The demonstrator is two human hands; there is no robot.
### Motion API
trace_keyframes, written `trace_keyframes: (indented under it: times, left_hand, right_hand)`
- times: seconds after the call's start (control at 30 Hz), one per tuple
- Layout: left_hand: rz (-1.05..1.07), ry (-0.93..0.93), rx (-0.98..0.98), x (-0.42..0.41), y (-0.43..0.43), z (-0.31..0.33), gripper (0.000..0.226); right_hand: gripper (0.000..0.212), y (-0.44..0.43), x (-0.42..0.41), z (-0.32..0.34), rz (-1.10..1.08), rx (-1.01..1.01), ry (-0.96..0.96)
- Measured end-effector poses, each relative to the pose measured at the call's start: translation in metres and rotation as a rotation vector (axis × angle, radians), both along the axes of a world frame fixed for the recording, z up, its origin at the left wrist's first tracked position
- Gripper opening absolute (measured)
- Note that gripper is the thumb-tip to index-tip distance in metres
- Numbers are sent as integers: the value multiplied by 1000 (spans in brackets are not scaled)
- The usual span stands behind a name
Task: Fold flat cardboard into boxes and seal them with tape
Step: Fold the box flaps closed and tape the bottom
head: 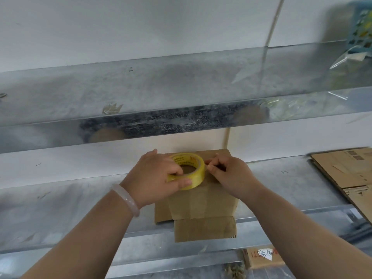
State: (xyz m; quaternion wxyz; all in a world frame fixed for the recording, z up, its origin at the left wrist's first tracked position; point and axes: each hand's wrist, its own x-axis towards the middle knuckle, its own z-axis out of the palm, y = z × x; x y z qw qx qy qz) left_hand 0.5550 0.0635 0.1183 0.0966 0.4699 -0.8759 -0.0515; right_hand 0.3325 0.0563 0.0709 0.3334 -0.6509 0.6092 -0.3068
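Note:
A small brown cardboard box (201, 204) stands on the metal shelf (70, 208), one flap hanging over the shelf's front edge. On top of the box lies a yellow roll of tape (193, 170). My left hand (155, 178) grips the roll, thumb on its outer side and fingers through its core. My right hand (229, 174) is just right of the roll, its fingertips pinching at the tape's edge. A pale bangle sits on my left wrist.
Flat cardboard sheets (346, 174) lie on the shelf at the right. Above is another metal shelf (141, 93), holding a teal basket (360, 31) and clear plastic wrap (342, 61) at its right end. Below, a labelled carton (261, 256) shows.

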Motion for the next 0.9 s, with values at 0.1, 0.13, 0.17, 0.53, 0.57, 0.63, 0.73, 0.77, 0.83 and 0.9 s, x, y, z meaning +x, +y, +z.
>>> trace_keyframes:
  times: [0.1,0.13,0.17,0.53,0.57,0.63,0.73,0.77,0.83,0.9]
  left_hand:
    - [-79,124,-46,18,0,-11,42]
    - [-87,137,-102,22,-1,-12,38]
    - [-87,150,-142,24,-3,-13,36]
    - [266,-98,-250,35,-22,13,70]
    - [271,-100,-232,35,-22,14,69]
    - [285,-43,-125,37,-22,19,56]
    - [291,253,146,50,-22,24,36]
    - [295,316,199,55,-23,24,34]
    - [315,315,217,60,-23,23,43]
    - [336,248,154,59,-23,20,45]
  right_hand:
    - [22,4,-1,-4,7,-16,8]
    - [22,4,-1,-5,11,-20,13]
    - [23,4,-1,-5,12,-22,13]
    - [16,7,-1,0,-22,20,-8]
    - [15,6,-1,0,-37,20,-18]
    - [14,4,-3,0,-74,17,-35]
    - [14,3,-4,1,-96,19,-37]
    - [14,3,-3,1,-94,21,-34]
    - [14,4,-3,0,-91,21,-26]
    - [14,5,-5,-1,-104,13,-32]
